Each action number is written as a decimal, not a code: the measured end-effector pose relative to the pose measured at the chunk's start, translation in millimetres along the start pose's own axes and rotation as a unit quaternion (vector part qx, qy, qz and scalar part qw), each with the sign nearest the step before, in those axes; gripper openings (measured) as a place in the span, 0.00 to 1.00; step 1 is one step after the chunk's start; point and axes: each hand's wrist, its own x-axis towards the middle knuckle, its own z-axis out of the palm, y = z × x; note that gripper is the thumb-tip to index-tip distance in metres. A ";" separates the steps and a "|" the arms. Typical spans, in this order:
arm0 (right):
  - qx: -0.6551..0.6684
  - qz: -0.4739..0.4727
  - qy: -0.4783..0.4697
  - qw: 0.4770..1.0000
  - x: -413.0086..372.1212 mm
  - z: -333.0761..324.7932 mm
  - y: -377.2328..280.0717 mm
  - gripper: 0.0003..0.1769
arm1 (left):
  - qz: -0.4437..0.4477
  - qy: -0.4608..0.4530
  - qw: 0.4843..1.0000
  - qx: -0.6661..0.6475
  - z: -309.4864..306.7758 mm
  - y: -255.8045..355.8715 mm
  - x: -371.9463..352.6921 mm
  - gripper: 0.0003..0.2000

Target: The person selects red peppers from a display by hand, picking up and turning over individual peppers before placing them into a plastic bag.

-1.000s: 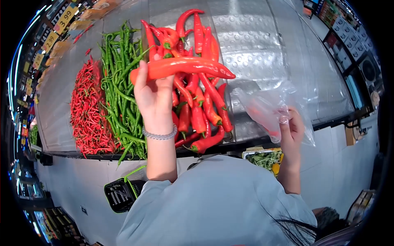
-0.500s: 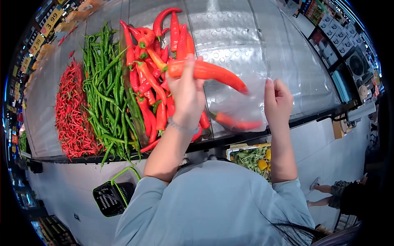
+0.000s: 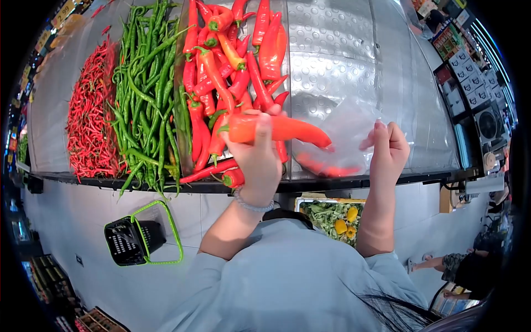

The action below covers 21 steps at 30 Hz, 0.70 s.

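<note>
Worktop (image 3: 332,66): red peppers (image 3: 217,80) heaped beside green ones (image 3: 149,94) | black basket (image 3: 119,243): on floor, contents unclear | clear bag (image 3: 345,124): blurred red contents, at worktop's near edge | right hand (image 3: 390,152): fingers pinching bag | left hand (image 3: 257,166): thumb and fingers wrapped round large red pepper (image 3: 290,129), tip reaching bag, whether inside unclear

This place is a shop, in its vegetable section. Small red chillies (image 3: 91,110), long green peppers (image 3: 146,91) and large red peppers (image 3: 215,74) lie in separate heaps on a metal tabletop (image 3: 332,33). A price card (image 3: 62,15) shows at upper left, and a black shopping basket (image 3: 123,243) stands on the floor (image 3: 61,221).
</note>
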 end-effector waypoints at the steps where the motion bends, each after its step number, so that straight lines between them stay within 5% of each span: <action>1: 0.014 0.003 -0.013 1.000 -1.2 1.5 -0.7 0.20 | -0.044 -0.001 0.999 -0.017 -1.0 -8.5 -14.1 0.07; 2: 0.028 0.006 -0.025 0.999 -3.1 3.4 -0.9 0.19 | -0.032 -0.021 0.999 -0.020 0.3 -15.5 -27.2 0.07; 3: 0.044 0.007 -0.038 0.998 -3.8 5.8 -2.1 0.19 | -0.038 -0.040 0.998 0.023 -3.9 -25.2 -36.4 0.18; 11: 0.119 -0.006 -0.046 0.992 -4.0 20.3 -11.8 0.17 | -0.160 -0.262 0.913 0.270 -17.3 -72.1 -56.7 0.21; 14: 0.165 -0.018 -0.020 0.986 15.4 22.1 -10.7 0.16 | -0.255 -0.246 0.870 0.344 -6.0 -63.3 -33.0 0.16; 15: 0.201 -0.023 -0.004 0.979 24.2 23.1 -10.1 0.16 | -0.212 -0.204 0.909 0.297 -8.1 -79.8 -28.0 0.17; 18: 0.247 -0.018 0.025 0.969 40.9 27.2 -18.1 0.15 | -0.440 0.000 0.897 0.041 19.7 -77.7 -18.0 0.21; 19: 0.252 -0.014 0.032 0.967 44.3 29.1 -19.7 0.15 | -0.428 0.014 0.903 0.034 25.6 -87.8 -21.2 0.25; 21: 0.240 0.003 0.026 0.970 49.5 30.5 -6.6 0.15 | -0.431 -0.121 0.867 0.220 24.2 -104.8 -24.9 0.28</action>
